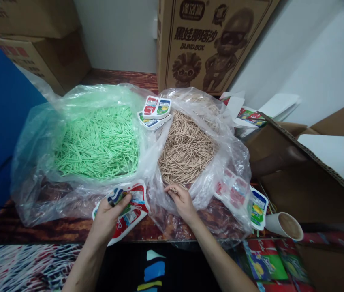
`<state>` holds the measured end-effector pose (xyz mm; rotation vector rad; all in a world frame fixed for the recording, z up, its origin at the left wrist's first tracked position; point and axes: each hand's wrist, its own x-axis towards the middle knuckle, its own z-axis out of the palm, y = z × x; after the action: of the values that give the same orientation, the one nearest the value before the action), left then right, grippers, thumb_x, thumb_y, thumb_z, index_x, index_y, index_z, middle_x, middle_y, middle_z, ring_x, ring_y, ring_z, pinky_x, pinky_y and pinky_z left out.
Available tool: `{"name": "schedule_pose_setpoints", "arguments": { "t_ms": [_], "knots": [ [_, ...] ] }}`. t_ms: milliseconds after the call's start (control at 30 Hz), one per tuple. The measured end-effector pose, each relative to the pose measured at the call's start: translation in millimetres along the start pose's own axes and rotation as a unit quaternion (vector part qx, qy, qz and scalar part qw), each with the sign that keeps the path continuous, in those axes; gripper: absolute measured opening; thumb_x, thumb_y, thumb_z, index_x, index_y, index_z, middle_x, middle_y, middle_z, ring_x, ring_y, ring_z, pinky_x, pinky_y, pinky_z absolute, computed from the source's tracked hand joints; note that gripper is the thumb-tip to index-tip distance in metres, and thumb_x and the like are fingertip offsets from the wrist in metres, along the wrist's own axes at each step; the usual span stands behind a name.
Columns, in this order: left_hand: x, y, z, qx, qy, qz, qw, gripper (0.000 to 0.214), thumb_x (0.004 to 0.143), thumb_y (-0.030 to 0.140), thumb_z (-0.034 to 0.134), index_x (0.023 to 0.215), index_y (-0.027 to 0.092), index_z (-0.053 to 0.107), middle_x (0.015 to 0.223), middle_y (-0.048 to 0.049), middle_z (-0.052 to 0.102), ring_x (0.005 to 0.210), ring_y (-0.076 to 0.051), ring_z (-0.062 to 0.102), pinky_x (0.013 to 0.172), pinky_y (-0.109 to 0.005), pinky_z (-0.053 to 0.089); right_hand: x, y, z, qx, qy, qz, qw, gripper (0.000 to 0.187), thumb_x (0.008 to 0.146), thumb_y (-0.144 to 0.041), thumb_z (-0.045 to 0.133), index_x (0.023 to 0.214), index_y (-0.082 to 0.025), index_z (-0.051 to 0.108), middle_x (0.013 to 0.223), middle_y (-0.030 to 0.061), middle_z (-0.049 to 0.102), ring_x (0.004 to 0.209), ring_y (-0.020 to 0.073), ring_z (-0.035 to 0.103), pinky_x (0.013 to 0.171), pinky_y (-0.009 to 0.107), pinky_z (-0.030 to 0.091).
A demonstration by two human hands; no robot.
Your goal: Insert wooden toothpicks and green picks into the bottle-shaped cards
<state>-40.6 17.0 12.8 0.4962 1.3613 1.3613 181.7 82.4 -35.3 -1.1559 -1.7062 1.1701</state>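
My left hand (111, 211) grips a printed sachet (133, 211) in red, white and green, its thumb pressed on the front and a dark blue part near the fingers. At the near edge of the right plastic bag, my right hand (182, 202) is closed around a small bundle of thin brown sticks (174, 190), their ends showing at the fingertips. Loose brown sticks (186, 150) fill that bag. Thin green sticks (99, 142) fill the left plastic bag (32, 162). Between the bags lie printed sachets (157, 106), one on another.
A large "Blind Box" carton (208, 44) stands behind. More cartons (59, 52) are stacked at back left. On the right are an open cardboard box (281, 178), a paper cup (285, 226), a sachet (258, 209) and printed packs (264, 259). The wooden tabletop (53, 229) ends near me.
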Motion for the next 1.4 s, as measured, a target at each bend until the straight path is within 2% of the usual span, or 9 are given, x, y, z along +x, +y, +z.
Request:
{"name": "schedule_pose_setpoints", "arguments": {
  "t_ms": [133,300,533,800,1067,1167,1267,1333,1400],
  "knots": [
    [-2,-1,-0.2,0.024,-0.025,-0.004,0.999,0.025,0.063,0.034,0.082,0.077,0.016,0.071,0.072,0.0007,0.069,0.066,-0.015,0.063,0.069,-0.027,0.053,0,3,1,0.002,0.002,-0.001,1.000,0.015,0.090,-0.023,0.050,0.086,-0.022,0.065,0.087,0.0027,0.067,0.089,0.0192,0.062,0.083,0.030,0.044],
    [-2,8,4.0,0.143,-0.069,0.066,0.985,0.022,0.073,0.036,0.072,0.077,0.015,0.068,0.075,-0.0008,0.067,0.071,-0.018,0.061,0.071,-0.029,0.050,0,6,1,0.000,0.002,0.001,1.000,0.016,0.090,-0.025,0.051,0.086,-0.021,0.066,0.087,0.0030,0.068,0.088,0.0195,0.062,0.082,0.030,0.045],
    [7,25,11.4,0.341,-0.100,0.239,0.903,0.017,0.084,0.029,0.058,0.072,0.018,0.061,0.074,0.0000,0.059,0.075,-0.017,0.056,0.072,-0.026,0.042,1,4,0,-0.012,0.000,0.005,1.000,0.016,0.090,-0.025,0.051,0.085,-0.021,0.066,0.087,0.0030,0.068,0.088,0.0193,0.062,0.082,0.030,0.045],
    [5,15,3.4,0.236,-0.120,0.129,0.956,0.018,0.080,0.034,0.063,0.074,0.017,0.062,0.074,0.0007,0.061,0.072,-0.016,0.056,0.071,-0.026,0.045,3,-1,-1,0.000,-0.006,0.021,1.000,0.017,0.089,-0.026,0.051,0.085,-0.020,0.066,0.085,0.0034,0.067,0.087,0.0193,0.062,0.082,0.030,0.045],
    [1,10,14.6,0.200,-0.148,0.087,0.964,0.016,0.078,0.032,0.065,0.073,0.017,0.065,0.073,0.0001,0.067,0.069,-0.016,0.058,0.068,-0.026,0.046,7,-15,-2,0.077,0.010,0.047,0.996,0.014,0.087,-0.031,0.057,0.085,-0.021,0.067,0.087,0.0041,0.070,0.089,0.0204,0.064,0.086,0.033,0.046],
    [0,7,24.3,0.169,-0.175,0.052,0.968,0.017,0.077,0.033,0.066,0.075,0.016,0.066,0.074,-0.0005,0.068,0.070,-0.017,0.059,0.069,-0.026,0.047,19,-36,-4,0.250,0.049,0.099,0.962,0.012,0.086,-0.034,0.062,0.088,-0.022,0.063,0.086,0.0026,0.072,0.086,0.0185,0.066,0.085,0.033,0.048],
    [1,0,31.3,0.147,-0.188,0.036,0.971,0.019,0.076,0.034,0.068,0.075,0.015,0.065,0.073,-0.0005,0.067,0.069,-0.016,0.058,0.069,-0.026,0.046,37,-63,-5,0.448,0.034,0.148,0.881,0.013,0.082,-0.032,0.068,0.088,-0.023,0.061,0.083,-0.0005,0.073,0.086,0.0173,0.069,0.087,0.034,0.050],
    [2,-4,33.4,0.133,-0.187,0.028,0.973,0.020,0.075,0.035,0.069,0.075,0.015,0.064,0.073,-0.0001,0.067,0.068,-0.016,0.058,0.069,-0.026,0.046,46,-78,-4,0.505,0.000,0.163,0.848,0.013,0.080,-0.029,0.070,0.086,-0.022,0.061,0.084,-0.0007,0.074,0.089,0.0176,0.070,0.092,0.035,0.049],
    [4,-7,33.6,0.118,-0.182,0.017,0.976,0.020,0.074,0.034,0.071,0.076,0.015,0.064,0.074,-0.0001,0.067,0.068,-0.016,0.058,0.069,-0.026,0.046,51,-88,-3,0.512,-0.033,0.175,0.840,0.011,0.081,-0.028,0.069,0.085,-0.022,0.061,0.086,0.0006,0.075,0.091,0.0188,0.070,0.095,0.037,0.048]
  ]
}}
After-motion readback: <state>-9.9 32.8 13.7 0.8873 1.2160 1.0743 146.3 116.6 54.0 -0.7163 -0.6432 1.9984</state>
